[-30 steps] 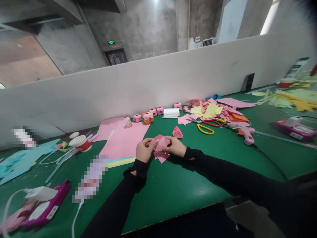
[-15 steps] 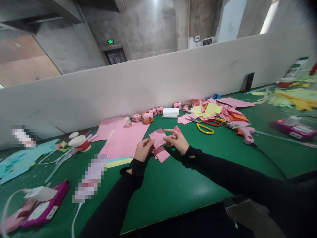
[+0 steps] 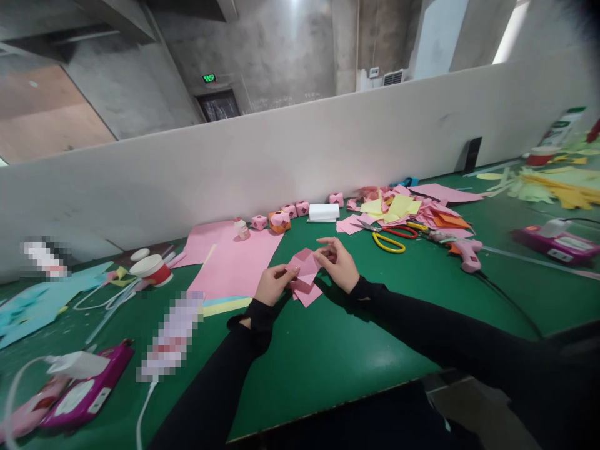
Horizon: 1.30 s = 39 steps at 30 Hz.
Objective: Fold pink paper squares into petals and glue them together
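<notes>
While the left hand has its grip pinched on a folded pink paper at the centre of the frame, the right hand brings its thumb to the paper's right edge, index finger held out; whether that grip closes on it, I cannot tell. Just below, pink paper squares lie on the green worktop. Scissors and a pink glue gun lie right of centre.

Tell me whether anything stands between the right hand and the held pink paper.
Nothing visible does: the right hand has its thumb at the right edge of the held pink paper. Another pink piece shows below, not between them.
</notes>
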Each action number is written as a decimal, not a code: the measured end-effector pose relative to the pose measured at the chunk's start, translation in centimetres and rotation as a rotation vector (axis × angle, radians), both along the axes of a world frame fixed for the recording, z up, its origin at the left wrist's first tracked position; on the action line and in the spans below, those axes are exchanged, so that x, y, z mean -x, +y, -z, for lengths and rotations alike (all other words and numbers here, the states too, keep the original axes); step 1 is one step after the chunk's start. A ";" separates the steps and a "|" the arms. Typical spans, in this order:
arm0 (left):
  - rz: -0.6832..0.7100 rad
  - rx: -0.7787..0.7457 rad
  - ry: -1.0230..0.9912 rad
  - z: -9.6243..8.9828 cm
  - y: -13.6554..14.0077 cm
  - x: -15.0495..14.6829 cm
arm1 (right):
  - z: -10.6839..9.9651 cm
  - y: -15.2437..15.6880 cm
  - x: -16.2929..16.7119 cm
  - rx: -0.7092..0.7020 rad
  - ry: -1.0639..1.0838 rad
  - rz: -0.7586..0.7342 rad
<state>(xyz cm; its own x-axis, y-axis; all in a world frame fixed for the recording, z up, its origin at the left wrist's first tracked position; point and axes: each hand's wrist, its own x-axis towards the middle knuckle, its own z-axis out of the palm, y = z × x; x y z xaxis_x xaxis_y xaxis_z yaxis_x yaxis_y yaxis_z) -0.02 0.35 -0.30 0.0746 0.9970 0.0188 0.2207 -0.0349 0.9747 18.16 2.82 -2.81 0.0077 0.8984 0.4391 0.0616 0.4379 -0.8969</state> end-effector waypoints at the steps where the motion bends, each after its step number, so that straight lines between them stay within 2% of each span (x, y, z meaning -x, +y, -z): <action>1: -0.012 -0.007 0.006 0.0 0.0 -0.1 | -0.2 -0.2 -0.1 -0.081 -0.064 0.051; 3: -0.037 -0.018 0.013 -0.1 0.0 -0.1 | -0.7 -0.6 -0.4 -0.242 -0.240 0.120; 5: -0.050 -0.034 0.032 -0.1 0.0 -0.1 | -1.0 -1.1 -0.5 -0.358 -0.394 0.124; 8: -0.030 -0.066 0.085 -0.2 0.0 -0.1 | -0.9 -1.4 -0.3 -0.424 -0.554 0.121; 12: 0.043 -0.046 0.090 -0.3 -0.3 -0.3 | -0.3 -1.3 0.0 -0.382 -0.633 0.168; 17: 0.106 -0.016 0.044 -0.7 -0.7 -0.7 | -0.4 -1.1 -0.1 -0.361 -0.627 0.174; 24: 0.158 -0.088 0.119 -1.2 -1.0 -0.8 | -0.3 -1.1 -0.2 -0.363 -0.599 0.170; 34: 0.053 -0.251 0.218 -0.5 -0.7 -0.7 | -0.2 -1.0 0.0 -0.353 -0.560 0.148; 39: -0.046 -0.230 0.196 -0.8 -0.9 -0.8 | -0.2 -0.9 -0.1 -0.340 -0.562 0.124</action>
<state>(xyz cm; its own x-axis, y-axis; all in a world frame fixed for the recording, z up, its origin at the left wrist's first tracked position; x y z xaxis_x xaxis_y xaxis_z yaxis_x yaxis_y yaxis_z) 0.73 -0.54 0.52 0.0544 0.9707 0.2341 0.4103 -0.2354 0.8810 18.26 1.96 -2.58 -0.2103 0.7164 0.6652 0.5476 0.6500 -0.5269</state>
